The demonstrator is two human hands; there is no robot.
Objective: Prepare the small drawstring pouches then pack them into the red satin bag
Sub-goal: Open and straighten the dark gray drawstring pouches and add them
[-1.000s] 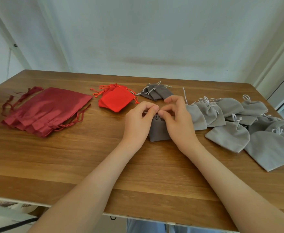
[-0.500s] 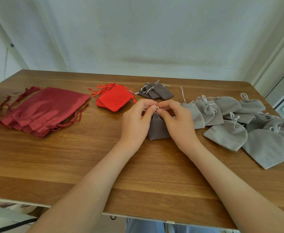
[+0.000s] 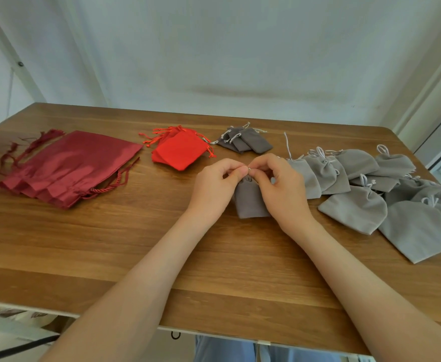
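Your left hand (image 3: 215,184) and right hand (image 3: 282,189) are both pinching the pouch (image 3: 250,202) at its mouth; it is lying between them, mouth pointing away. The satin bag (image 3: 70,165) is sitting well left, nearer your left hand.

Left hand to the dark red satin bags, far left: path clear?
Likely yes: only bare wooden table between left hand and the dark red satin bags. But it pinches the drawstring of the small dark grey velvet pouch, so must let go first.
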